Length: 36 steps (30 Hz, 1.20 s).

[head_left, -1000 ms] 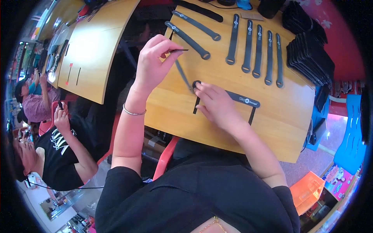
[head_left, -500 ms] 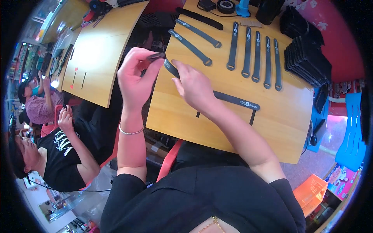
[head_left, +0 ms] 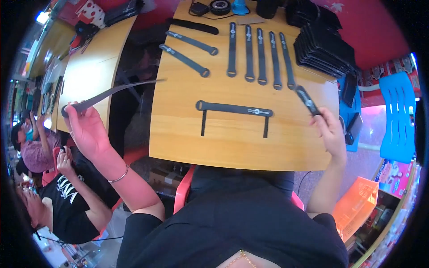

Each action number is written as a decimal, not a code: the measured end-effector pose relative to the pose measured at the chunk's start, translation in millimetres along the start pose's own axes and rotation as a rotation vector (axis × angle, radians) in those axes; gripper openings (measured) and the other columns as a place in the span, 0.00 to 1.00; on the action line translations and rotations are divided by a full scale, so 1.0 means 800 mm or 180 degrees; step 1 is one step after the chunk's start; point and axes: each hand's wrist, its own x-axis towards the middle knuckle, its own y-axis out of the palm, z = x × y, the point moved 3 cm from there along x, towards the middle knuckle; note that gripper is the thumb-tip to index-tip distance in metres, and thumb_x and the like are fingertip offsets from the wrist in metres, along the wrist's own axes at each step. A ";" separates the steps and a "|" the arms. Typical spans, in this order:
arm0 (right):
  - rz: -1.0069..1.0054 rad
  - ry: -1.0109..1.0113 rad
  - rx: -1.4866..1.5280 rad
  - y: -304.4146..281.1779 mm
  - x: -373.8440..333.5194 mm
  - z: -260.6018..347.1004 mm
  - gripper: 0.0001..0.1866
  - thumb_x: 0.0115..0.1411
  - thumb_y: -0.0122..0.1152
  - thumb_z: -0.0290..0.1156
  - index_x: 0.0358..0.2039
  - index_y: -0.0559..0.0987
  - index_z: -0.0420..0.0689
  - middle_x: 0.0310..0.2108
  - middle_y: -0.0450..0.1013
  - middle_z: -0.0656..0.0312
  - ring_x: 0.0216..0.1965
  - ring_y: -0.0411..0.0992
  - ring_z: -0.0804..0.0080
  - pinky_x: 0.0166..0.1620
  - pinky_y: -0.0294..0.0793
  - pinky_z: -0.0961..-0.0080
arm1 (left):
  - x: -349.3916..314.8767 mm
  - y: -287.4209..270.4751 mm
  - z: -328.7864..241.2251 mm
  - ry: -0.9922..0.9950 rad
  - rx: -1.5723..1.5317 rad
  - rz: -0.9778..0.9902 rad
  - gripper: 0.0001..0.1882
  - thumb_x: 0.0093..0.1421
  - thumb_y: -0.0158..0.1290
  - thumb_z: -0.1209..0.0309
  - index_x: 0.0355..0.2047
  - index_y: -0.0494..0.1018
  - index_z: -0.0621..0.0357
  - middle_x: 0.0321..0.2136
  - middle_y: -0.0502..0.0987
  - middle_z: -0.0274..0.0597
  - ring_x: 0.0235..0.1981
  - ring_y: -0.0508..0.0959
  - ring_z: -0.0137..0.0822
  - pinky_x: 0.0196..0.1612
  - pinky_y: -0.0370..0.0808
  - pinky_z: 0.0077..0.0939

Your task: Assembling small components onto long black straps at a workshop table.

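My left hand [head_left: 87, 129], raised off the table's left side, pinches the slotted end of a dark grey strap [head_left: 109, 93]; its thin tail reaches right toward the table edge. Over the table's right edge, my right hand [head_left: 331, 134] grips another dark strap [head_left: 307, 100] with white print, whose lower part is hidden by the fingers. Between the hands a grey strap [head_left: 232, 108] lies crosswise, above two short black strips [head_left: 203, 123]. Farther back, several similar straps [head_left: 260, 58] lie in a row, and two slanted straps [head_left: 185, 60] lie to their left.
Stacks of black flat pieces [head_left: 324, 51] stand at the table's [head_left: 178, 143] back right. A black strip [head_left: 192, 26], a round black object [head_left: 220, 6] and a cable are at the back. A co-worker [head_left: 67, 192] sits left, beside another table [head_left: 91, 67]. An orange basket [head_left: 357, 205] stands lower right.
My hands have moved apart from their meeting point over the table's left edge. The left went left and down with one strap, the right went far right with another. My view shifted right.
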 end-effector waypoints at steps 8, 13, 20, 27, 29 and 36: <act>-0.1403 -0.0994 -0.2356 -0.025 0.007 -0.071 0.20 0.55 0.58 0.33 0.48 0.70 0.39 0.43 0.69 0.53 0.43 0.68 0.61 0.47 0.66 0.67 | -0.089 0.092 0.063 -0.0721 0.0537 0.0887 0.06 0.61 0.46 0.78 0.38 0.67 0.59 0.32 0.71 0.41 0.33 0.74 0.29 0.30 0.74 0.19; -0.0696 -0.2508 -0.0181 0.067 -0.019 0.064 0.37 0.47 0.65 0.51 0.53 0.67 0.42 0.55 0.64 0.54 0.59 0.58 0.57 0.59 0.57 0.65 | -0.152 0.136 0.084 -0.1606 0.0378 0.1726 0.07 0.53 0.46 0.84 0.31 0.62 0.60 0.26 0.69 0.43 0.25 0.74 0.32 0.25 0.74 0.22; 0.1139 -0.2052 -0.0006 0.128 -0.028 0.089 0.16 0.51 0.63 0.33 0.41 0.75 0.41 0.35 0.73 0.56 0.38 0.72 0.61 0.41 0.70 0.69 | -0.169 0.130 0.114 -0.2322 0.0252 0.1380 0.07 0.55 0.51 0.82 0.30 0.63 0.60 0.29 0.70 0.41 0.27 0.75 0.28 0.28 0.77 0.20; 0.0778 -0.1075 0.0616 0.119 -0.019 0.020 0.09 0.53 0.55 0.20 0.36 0.77 0.41 0.28 0.71 0.59 0.30 0.71 0.68 0.34 0.70 0.75 | -0.160 0.071 0.144 -0.2316 0.1054 0.1104 0.05 0.56 0.52 0.81 0.32 0.68 0.63 0.28 0.73 0.39 0.28 0.76 0.27 0.30 0.76 0.18; 0.0639 -0.0980 0.0524 0.120 -0.012 0.016 0.09 0.53 0.55 0.20 0.36 0.77 0.39 0.27 0.71 0.61 0.30 0.71 0.71 0.34 0.69 0.76 | -0.160 0.059 0.155 -0.2349 0.1727 0.1173 0.04 0.55 0.55 0.79 0.31 0.71 0.64 0.25 0.75 0.37 0.27 0.76 0.25 0.30 0.74 0.15; -0.0170 -0.0248 0.1496 0.127 0.014 -0.026 0.07 0.56 0.55 0.20 0.36 0.77 0.39 0.27 0.71 0.68 0.29 0.68 0.81 0.33 0.67 0.86 | -0.157 0.041 0.185 -0.2381 0.2459 0.1171 0.05 0.56 0.55 0.77 0.32 0.75 0.66 0.22 0.76 0.34 0.24 0.74 0.21 0.28 0.71 0.13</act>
